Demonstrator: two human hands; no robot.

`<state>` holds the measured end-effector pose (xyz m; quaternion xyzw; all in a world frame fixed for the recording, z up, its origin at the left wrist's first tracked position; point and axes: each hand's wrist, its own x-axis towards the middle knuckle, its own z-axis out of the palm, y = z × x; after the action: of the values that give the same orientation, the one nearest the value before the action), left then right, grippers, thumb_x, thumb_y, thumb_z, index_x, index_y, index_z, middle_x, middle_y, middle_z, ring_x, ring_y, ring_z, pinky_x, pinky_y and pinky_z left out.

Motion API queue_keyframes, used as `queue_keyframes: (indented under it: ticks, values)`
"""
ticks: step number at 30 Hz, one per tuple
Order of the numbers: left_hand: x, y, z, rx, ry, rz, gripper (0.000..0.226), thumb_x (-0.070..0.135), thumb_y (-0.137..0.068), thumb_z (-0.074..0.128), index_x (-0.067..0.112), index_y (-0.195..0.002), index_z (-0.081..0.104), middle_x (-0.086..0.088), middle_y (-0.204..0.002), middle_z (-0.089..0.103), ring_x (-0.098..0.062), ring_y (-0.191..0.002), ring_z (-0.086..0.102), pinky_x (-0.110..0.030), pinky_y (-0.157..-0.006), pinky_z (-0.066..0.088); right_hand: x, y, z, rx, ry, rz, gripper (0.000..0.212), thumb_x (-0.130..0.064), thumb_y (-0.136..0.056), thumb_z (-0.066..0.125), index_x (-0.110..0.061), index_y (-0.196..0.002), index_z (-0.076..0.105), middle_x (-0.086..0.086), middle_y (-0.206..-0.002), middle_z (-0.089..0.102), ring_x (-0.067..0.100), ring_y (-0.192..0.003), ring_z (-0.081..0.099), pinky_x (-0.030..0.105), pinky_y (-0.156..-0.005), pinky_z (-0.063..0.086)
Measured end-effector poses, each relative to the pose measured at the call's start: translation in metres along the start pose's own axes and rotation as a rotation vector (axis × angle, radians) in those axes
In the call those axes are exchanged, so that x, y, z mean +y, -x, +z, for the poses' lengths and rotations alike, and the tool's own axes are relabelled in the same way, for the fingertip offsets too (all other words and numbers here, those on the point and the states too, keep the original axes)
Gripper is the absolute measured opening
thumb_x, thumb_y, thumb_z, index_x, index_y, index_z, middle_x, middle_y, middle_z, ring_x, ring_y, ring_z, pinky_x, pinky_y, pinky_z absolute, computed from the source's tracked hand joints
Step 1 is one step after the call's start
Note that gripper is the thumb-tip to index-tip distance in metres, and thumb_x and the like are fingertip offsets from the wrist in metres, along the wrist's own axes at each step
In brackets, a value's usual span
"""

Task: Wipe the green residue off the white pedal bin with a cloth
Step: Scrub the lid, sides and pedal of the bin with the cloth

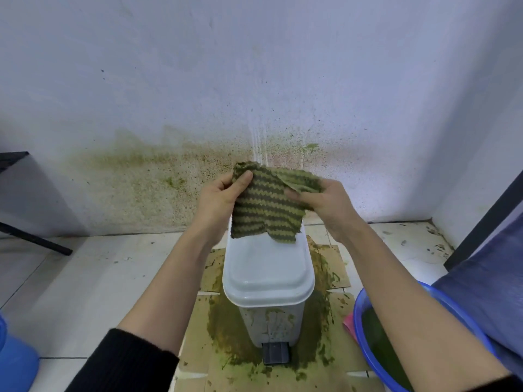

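A white pedal bin [267, 274] stands on the floor below me, lid shut, with a dark pedal [276, 352] at its foot. Green residue [276, 316] streaks its front wall under the lid. Above the back of the lid I hold a striped cloth [266, 206], stained green and hanging spread between both hands. My left hand [223, 198] pinches its upper left corner. My right hand [325, 200] grips its upper right edge. The cloth's lower edge hangs just over the lid's rear part.
Flattened cardboard [203, 346] smeared with green lies under the bin. A blue basin [376, 343] holding green liquid sits at the right, a blue container [14, 363] at the lower left. The white wall [141, 171] behind is spattered green. A dark furniture leg [36, 239] crosses the left.
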<state>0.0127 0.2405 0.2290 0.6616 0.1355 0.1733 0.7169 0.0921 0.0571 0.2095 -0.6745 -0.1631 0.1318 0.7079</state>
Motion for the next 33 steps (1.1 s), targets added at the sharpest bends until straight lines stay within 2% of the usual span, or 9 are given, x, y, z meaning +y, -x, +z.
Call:
queue_keyframes:
  ticks: [6, 10, 15, 18, 21, 23, 25, 28, 33]
  values:
    - [0.006, 0.006, -0.026, -0.105, -0.088, 0.113, 0.021, 0.007, -0.081, 0.072, 0.014, -0.100, 0.077, 0.002, -0.098, 0.078, -0.010, -0.096, 0.072, -0.019, -0.082, 0.054, -0.012, 0.006, -0.014, -0.048, 0.139, -0.201, 0.026, 0.001, -0.074, 0.079, -0.015, -0.094, 0.076, -0.002, -0.087, 0.077, 0.013, -0.084, 0.073, 0.021, -0.077, 0.055]
    - [-0.048, 0.046, -0.054, -0.183, -0.382, -0.071, 0.025, -0.004, -0.083, 0.071, 0.007, -0.105, 0.076, -0.007, -0.099, 0.078, -0.019, -0.098, 0.073, -0.035, -0.092, 0.057, 0.037, 0.045, -0.023, -0.152, 0.281, -0.130, 0.031, 0.001, -0.076, 0.078, -0.027, -0.089, 0.075, -0.021, -0.079, 0.075, -0.006, -0.082, 0.069, 0.010, -0.075, 0.049]
    - [-0.058, 0.063, -0.050, -0.150, -0.341, -0.080, 0.011, 0.003, -0.087, 0.069, 0.011, -0.082, 0.076, 0.003, -0.073, 0.075, -0.006, -0.072, 0.068, -0.017, -0.070, 0.053, 0.062, 0.065, -0.016, -0.044, 0.164, -0.049, 0.021, -0.004, -0.078, 0.078, -0.016, -0.095, 0.078, -0.003, -0.091, 0.078, 0.011, -0.087, 0.073, 0.025, -0.082, 0.056]
    - [-0.058, 0.045, -0.038, -0.040, -0.296, -0.087, 0.013, 0.016, -0.087, 0.072, 0.004, -0.092, 0.073, -0.015, -0.083, 0.071, -0.016, -0.079, 0.063, -0.027, -0.073, 0.051, 0.063, 0.055, -0.008, 0.045, 0.136, 0.015, 0.012, -0.016, -0.079, 0.080, -0.018, -0.091, 0.076, -0.003, -0.090, 0.078, 0.015, -0.089, 0.072, 0.036, -0.086, 0.058]
    - [-0.063, 0.026, -0.027, 0.033, -0.506, -0.082, 0.028, 0.024, -0.082, 0.079, 0.014, -0.106, 0.068, 0.000, -0.084, 0.059, -0.014, -0.073, 0.054, -0.032, -0.073, 0.048, 0.062, 0.037, -0.002, 0.220, 0.502, 0.123, 0.045, -0.035, -0.073, 0.083, -0.013, -0.104, 0.057, -0.001, -0.103, 0.059, 0.021, -0.100, 0.058, 0.041, -0.086, 0.050]
    - [-0.068, 0.023, -0.025, 0.064, -0.607, -0.074, 0.035, 0.029, -0.082, 0.078, 0.018, -0.112, 0.064, 0.004, -0.087, 0.055, -0.013, -0.076, 0.054, -0.033, -0.077, 0.047, 0.054, 0.032, 0.009, 0.280, 0.812, -0.124, 0.049, -0.037, -0.080, 0.076, -0.020, -0.116, 0.048, -0.001, -0.119, 0.048, 0.022, -0.114, 0.047, 0.040, -0.091, 0.038]
    - [-0.073, 0.025, -0.025, 0.181, -0.537, -0.032, 0.030, 0.032, -0.088, 0.072, 0.015, -0.112, 0.066, 0.003, -0.091, 0.061, -0.015, -0.085, 0.058, -0.032, -0.079, 0.048, 0.046, 0.028, 0.023, -0.070, 0.902, -0.468, 0.046, -0.043, -0.090, 0.062, -0.031, -0.132, 0.047, -0.006, -0.144, 0.045, 0.017, -0.135, 0.038, 0.043, -0.105, 0.029]
    - [-0.076, 0.032, -0.029, 0.417, -0.371, 0.014, 0.017, 0.030, -0.096, 0.062, 0.016, -0.104, 0.068, 0.006, -0.094, 0.067, -0.013, -0.089, 0.061, -0.031, -0.080, 0.050, 0.062, 0.016, 0.036, -0.667, 1.201, -0.528, 0.047, -0.054, -0.101, 0.034, -0.045, -0.147, 0.032, -0.017, -0.160, 0.024, 0.010, -0.149, 0.018, 0.045, -0.117, 0.013]
    - [-0.081, 0.034, -0.029, 0.320, -0.353, 0.121, 0.014, 0.030, -0.098, 0.058, 0.031, -0.097, 0.072, 0.012, -0.109, 0.070, -0.006, -0.104, 0.061, -0.032, -0.092, 0.050, 0.095, -0.031, 0.022, -0.305, 1.071, -0.323, 0.047, -0.051, -0.103, 0.031, -0.039, -0.148, 0.037, -0.015, -0.160, 0.025, 0.016, -0.150, 0.017, 0.046, -0.121, 0.014]
